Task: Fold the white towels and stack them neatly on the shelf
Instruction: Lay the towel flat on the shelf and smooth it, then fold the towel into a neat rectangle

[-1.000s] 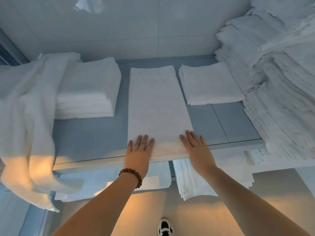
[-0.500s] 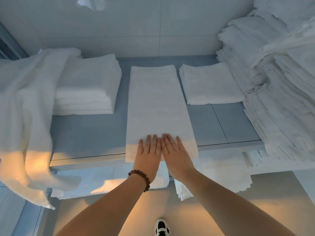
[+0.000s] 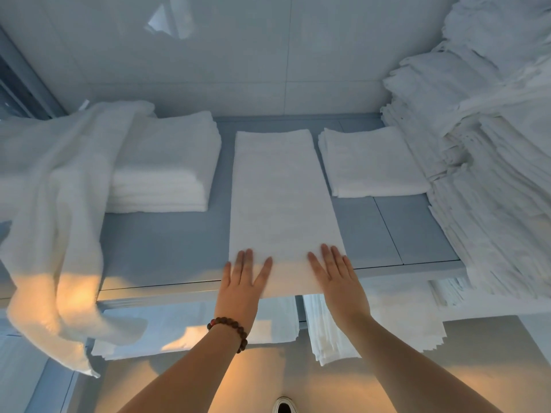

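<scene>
Evidently mid-fold: both hands, left hand [image 3: 242,286] and right hand [image 3: 338,280], lay flat, open-fingered on the long folded towel [image 3: 283,201]; next it needed folding over lengthwise.

bare forearms [image 3: 190,380]; a dark brown bead bracelet [image 3: 231,332] circles the wrist just behind the left hand [image 3: 243,286]; one white shoe [image 3: 283,406] below.

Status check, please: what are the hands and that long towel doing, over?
Left hand and right hand open, flat on towel near end. Towel folded long, lying on shelf, reaching front edge. Left stack, right stack clear of it.
</scene>
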Demonstrator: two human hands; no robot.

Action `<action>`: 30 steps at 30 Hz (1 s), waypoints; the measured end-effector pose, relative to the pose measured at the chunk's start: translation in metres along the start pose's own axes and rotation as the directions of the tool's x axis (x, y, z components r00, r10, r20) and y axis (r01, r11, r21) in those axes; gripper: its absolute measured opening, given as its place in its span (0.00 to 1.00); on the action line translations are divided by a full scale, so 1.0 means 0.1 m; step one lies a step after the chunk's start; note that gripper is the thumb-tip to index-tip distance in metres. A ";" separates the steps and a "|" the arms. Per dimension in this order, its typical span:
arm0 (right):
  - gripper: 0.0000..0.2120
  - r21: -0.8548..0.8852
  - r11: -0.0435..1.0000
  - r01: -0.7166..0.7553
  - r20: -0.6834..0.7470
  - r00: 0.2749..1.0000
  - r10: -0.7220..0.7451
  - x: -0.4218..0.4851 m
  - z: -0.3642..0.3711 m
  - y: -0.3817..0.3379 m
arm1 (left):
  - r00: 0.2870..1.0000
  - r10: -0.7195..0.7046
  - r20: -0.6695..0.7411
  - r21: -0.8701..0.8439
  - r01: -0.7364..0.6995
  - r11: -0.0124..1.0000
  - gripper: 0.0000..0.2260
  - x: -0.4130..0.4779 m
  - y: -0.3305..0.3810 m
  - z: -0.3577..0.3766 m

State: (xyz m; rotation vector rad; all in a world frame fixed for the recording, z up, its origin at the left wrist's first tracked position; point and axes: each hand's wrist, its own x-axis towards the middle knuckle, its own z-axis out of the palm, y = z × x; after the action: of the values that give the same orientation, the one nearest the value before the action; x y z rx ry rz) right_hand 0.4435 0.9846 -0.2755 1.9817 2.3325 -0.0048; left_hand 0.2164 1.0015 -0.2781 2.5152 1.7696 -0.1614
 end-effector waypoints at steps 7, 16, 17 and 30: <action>0.43 -0.021 0.999 0.024 0.060 0.998 -0.023 -0.15 -0.13 0.02 | 0.997 0.029 0.071 0.000 -0.029 1.000 0.42 -0.15 0.03 -0.10; 0.36 0.163 0.986 0.031 0.031 0.999 -0.036 -0.78 -0.63 -0.04 | 0.990 0.129 0.058 -0.067 -0.125 0.990 0.34 -0.66 -0.11 -0.61; 0.36 0.194 0.981 0.025 0.019 0.999 -0.029 -0.91 -0.67 -0.06 | 0.989 0.146 0.036 -0.096 -0.142 0.985 0.32 -0.78 -0.14 -0.65; 0.14 0.582 0.809 -0.081 -0.246 0.931 0.270 -2.04 -1.01 -0.28 | 0.988 0.099 -0.120 -0.581 -0.151 0.800 0.07 -1.82 -0.44 -1.18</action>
State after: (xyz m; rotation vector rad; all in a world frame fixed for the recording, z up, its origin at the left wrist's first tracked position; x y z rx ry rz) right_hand 0.4421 0.7844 -0.1628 2.6526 2.5354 -0.4535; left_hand 0.1200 0.8597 -0.1388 2.1766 1.3753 0.4445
